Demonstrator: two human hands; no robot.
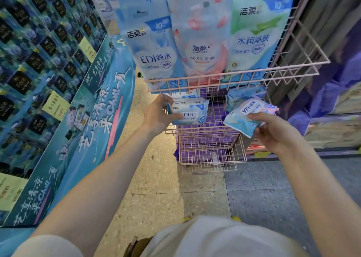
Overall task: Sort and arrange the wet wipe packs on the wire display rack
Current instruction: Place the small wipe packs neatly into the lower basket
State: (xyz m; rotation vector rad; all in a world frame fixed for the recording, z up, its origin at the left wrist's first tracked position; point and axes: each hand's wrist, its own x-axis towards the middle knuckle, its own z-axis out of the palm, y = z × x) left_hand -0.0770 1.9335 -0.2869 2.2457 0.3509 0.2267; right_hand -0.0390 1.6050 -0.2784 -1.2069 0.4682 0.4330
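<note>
Blue pack in left grip; pink pack in right grip.

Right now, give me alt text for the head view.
Two bare hands each hold a wet wipe pack at a pink wire rack: left hand a blue pack, right hand a pink-and-blue pack. Three large packs stand in the top basket.

Hanging packs block the upper basket; middle shelf front lies open below it
</note>
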